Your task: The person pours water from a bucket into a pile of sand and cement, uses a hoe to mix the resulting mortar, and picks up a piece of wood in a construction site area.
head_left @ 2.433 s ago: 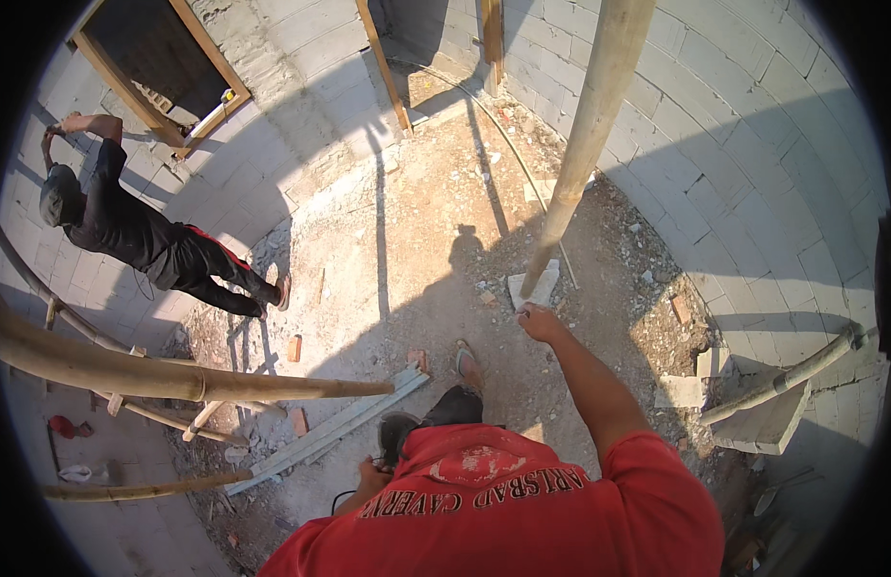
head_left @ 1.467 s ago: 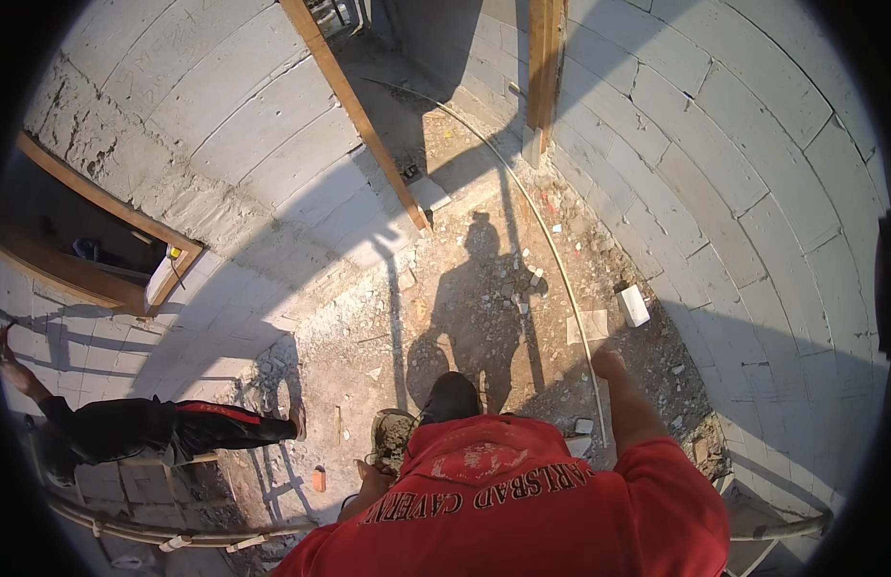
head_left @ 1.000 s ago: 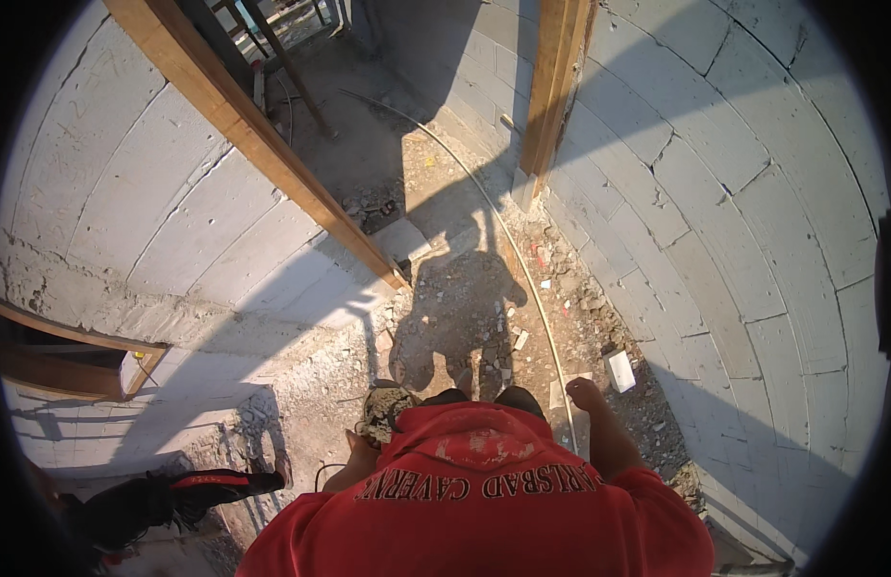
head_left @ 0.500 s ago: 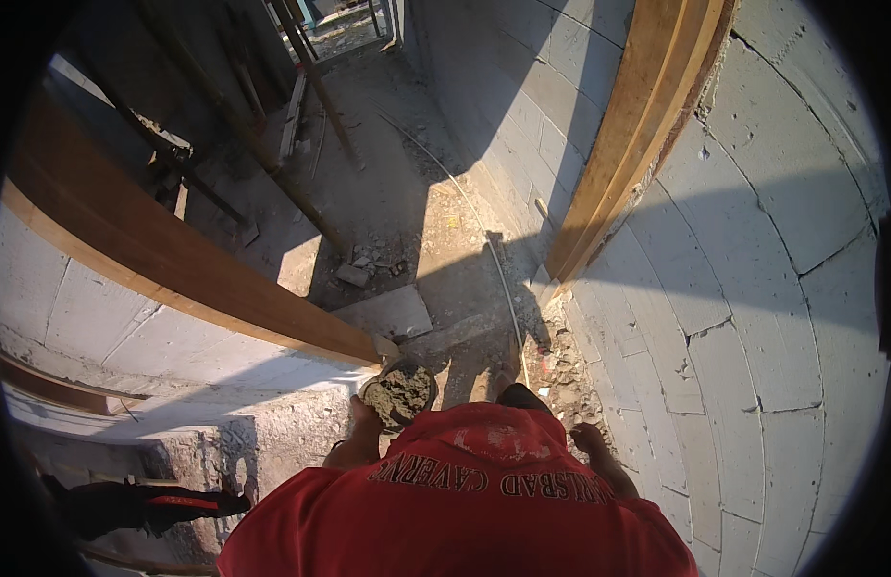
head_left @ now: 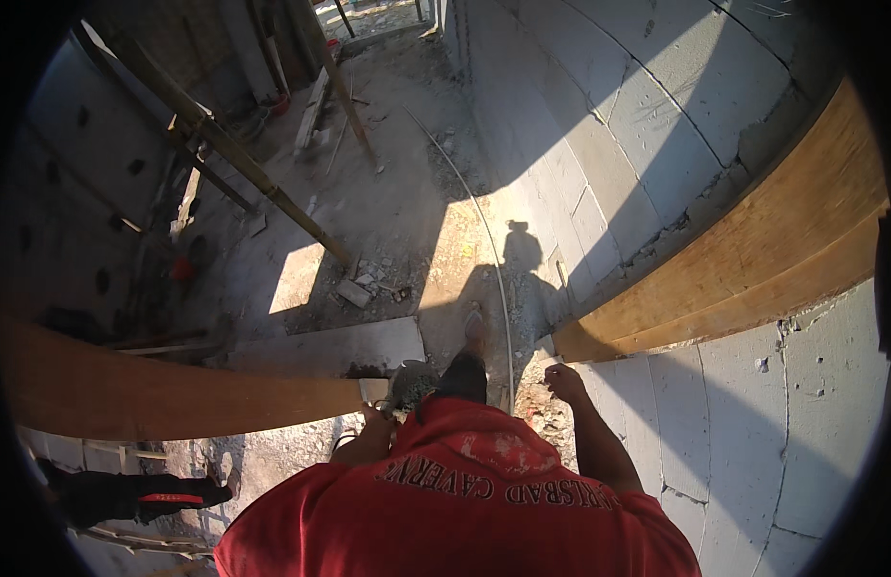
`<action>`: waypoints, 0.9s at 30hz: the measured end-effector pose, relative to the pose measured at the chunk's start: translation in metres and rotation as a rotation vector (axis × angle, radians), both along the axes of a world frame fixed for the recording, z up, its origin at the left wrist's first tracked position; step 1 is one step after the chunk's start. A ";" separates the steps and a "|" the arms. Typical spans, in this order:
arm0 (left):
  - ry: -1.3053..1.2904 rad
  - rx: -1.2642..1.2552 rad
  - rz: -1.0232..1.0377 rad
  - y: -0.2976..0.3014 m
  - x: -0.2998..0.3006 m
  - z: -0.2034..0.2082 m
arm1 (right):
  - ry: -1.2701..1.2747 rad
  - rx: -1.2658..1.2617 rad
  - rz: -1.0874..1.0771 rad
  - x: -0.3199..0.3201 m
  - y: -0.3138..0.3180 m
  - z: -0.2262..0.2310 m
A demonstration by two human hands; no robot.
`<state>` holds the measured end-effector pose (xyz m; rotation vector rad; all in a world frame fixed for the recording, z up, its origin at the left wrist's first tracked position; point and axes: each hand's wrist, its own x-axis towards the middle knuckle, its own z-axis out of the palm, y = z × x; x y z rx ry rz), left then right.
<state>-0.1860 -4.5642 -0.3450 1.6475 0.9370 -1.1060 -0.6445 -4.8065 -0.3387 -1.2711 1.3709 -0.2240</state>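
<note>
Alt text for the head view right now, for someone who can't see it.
Between wooden door posts, a person's left hand holds a bucket; the right hand, loosely curled, is near the right post. A red shirt fills the foreground; someone in dark clothes appears lower left.

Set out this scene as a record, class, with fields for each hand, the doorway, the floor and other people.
Left hand: gripping a bucket with lumpy material inside
Right hand: nothing visible in it; close to the right wooden post
Doorway: another wooden post on the left
Floor: pale hose running ahead
Other people: one co-worker, lower left, trousers dark with red stripe
</note>
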 end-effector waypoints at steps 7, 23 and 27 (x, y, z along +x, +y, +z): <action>0.057 -0.068 0.112 -0.169 0.046 -0.037 | 0.329 -0.555 0.925 0.048 -0.123 -0.102; -0.127 -0.058 0.433 -0.394 0.256 -0.010 | -0.003 -0.489 0.406 0.290 -0.632 -0.078; -0.047 0.078 0.415 -0.506 0.343 -0.029 | -0.277 -0.138 0.414 0.316 -0.668 -0.124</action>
